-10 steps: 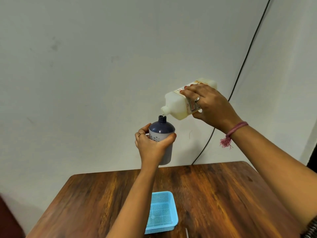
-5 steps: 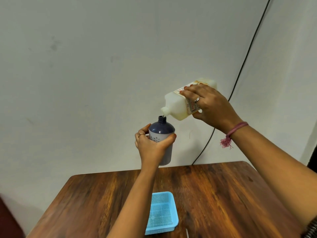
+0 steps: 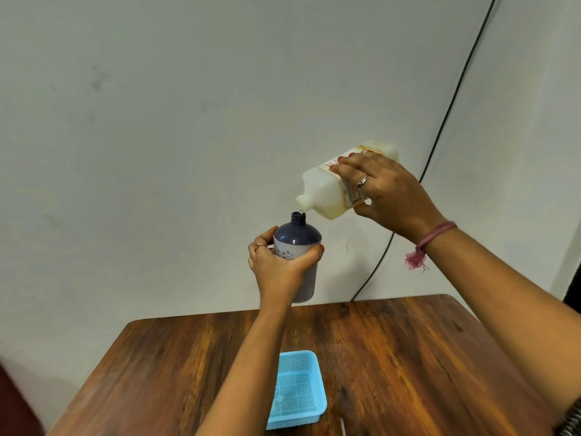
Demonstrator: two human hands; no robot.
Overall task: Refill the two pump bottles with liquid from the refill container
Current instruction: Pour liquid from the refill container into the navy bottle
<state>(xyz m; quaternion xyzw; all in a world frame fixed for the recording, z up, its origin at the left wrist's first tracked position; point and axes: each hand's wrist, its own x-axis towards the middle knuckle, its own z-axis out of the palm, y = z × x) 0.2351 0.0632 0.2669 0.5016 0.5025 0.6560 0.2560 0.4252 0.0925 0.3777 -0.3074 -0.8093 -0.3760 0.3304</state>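
My left hand (image 3: 278, 266) grips a purple bottle (image 3: 297, 239) with a flower-patterned label, held upright in the air above the table, its neck uncapped. My right hand (image 3: 388, 192) grips a white refill container (image 3: 320, 191) with a printed label, tilted spout-down to the left. Its spout sits just above and right of the bottle's neck, and a drop of pale liquid shows at the spout's lip. No second pump bottle or pump head is in view.
A brown wooden table (image 3: 393, 357) lies below the hands. On it stands a light blue mesh basket (image 3: 297, 391) near the front centre. A black cable (image 3: 440, 130) runs down the white wall behind the table's back edge.
The refill container has shifted very slightly; both hands hold nearly the same pose, with the spout still over the bottle's neck.
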